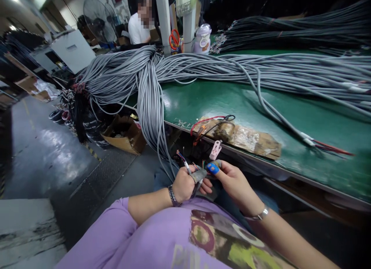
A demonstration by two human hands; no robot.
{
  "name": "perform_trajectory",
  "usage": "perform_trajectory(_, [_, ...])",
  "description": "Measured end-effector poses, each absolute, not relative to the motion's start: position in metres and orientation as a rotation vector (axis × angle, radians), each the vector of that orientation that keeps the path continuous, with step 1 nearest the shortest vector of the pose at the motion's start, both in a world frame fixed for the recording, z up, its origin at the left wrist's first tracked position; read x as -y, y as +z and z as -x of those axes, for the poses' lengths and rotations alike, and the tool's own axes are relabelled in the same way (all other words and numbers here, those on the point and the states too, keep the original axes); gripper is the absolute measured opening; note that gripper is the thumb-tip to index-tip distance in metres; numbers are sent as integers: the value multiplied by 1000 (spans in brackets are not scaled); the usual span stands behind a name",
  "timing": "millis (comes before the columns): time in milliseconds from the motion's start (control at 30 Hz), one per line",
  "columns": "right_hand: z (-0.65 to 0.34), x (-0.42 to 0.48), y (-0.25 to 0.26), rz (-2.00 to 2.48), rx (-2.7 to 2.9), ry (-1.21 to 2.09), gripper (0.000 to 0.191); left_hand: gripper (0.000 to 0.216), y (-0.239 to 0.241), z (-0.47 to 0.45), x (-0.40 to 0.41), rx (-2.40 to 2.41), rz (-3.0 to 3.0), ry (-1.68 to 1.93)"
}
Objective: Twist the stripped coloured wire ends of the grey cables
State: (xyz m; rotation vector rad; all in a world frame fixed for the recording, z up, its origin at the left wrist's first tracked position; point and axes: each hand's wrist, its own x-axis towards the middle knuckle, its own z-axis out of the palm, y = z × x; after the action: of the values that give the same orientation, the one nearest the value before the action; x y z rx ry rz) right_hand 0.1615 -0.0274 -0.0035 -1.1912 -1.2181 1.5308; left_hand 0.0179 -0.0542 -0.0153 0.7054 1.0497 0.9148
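Observation:
My left hand (187, 183) is closed around the stripped end of a grey cable (187, 167), its thin coloured wires fanning out above the fingers. Grey wrapping covers the left thumb. Close beside it, my right hand (227, 174) pinches at the wire tips, with a blue cover on the thumb and a grey wrap on a finger. Exactly which wire sits in that pinch is too small to tell. Just above the right hand, a pink clip (215, 150) stands at the table edge, by a taped cardboard strip (246, 139) with red and black leads.
A thick bundle of grey cables (203, 66) runs along the green table (185, 101) and hangs over its edge. Cable ends with red wires (333, 147) lie at right. An open cardboard box (124, 135) stands below. A person (139, 27) sits behind, near a fan (99, 19).

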Motion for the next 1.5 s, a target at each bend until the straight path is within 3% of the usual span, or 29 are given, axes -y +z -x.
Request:
perform_trajectory(333, [-165, 22, -1, 1099, 1210, 1764, 36, 47, -17, -17, 55, -1062, -764, 897])
perform_trajectory(667, [-164, 24, 0, 1125, 1308, 1721, 37, 45, -14, -18, 55, -1098, -779, 903])
perform_trajectory(967, [-154, 31, 6, 1158, 1079, 1608, 33, 47, -19, -18, 54, -1110, -736, 955])
perform_trajectory(1267, [-167, 12, -14, 1013, 575, 1786, 20, 43, -12, -14, 53, -1093, -790, 943])
perform_trajectory(1500, [-175, -8, -2, 914, 704, 2046, 39, 43, 14, -10, 44, -898, -637, 855])
